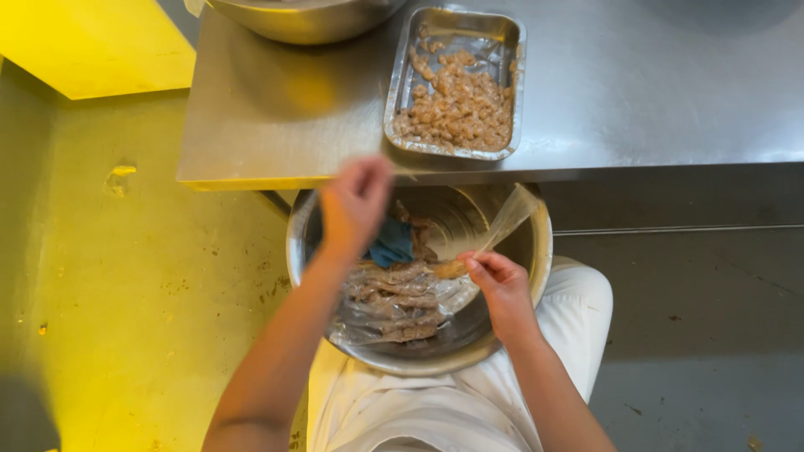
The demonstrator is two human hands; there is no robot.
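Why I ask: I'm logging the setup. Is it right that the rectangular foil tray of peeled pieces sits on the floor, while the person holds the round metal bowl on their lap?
Not quite. The foil tray sits on the steel table, not the floor; the head view shows it. The round metal bowl is indeed on the lap.

Both bare forearms reach up from the lower frame. The left hand (356, 203), motion-blurred, is raised near centre with fingers bunched together. The right hand (500, 283), lower and right of it, pinches with thumb and fingertips.
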